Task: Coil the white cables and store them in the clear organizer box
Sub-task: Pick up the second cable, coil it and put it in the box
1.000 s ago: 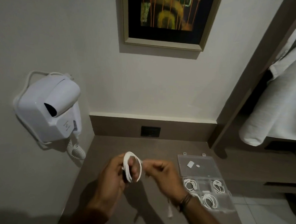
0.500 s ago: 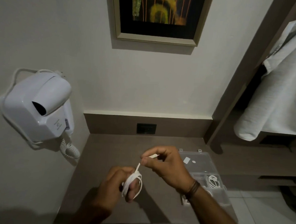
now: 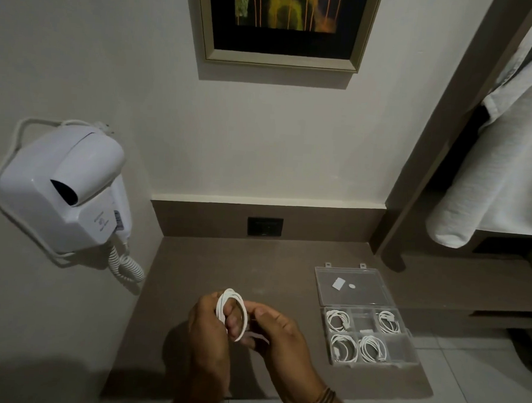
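Both hands above the counter (image 3: 193, 274): left hand (image 3: 208, 331) fingers curled through the cable (image 3: 232, 313) coil, right hand (image 3: 278, 331) pinching its loose end. Box (image 3: 351, 287) open at right, four coils inside.

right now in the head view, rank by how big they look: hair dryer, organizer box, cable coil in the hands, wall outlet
1. hair dryer, though it hangs nearer the camera
2. organizer box, lid open
3. cable coil and wall outlet look alike in size; not ranked
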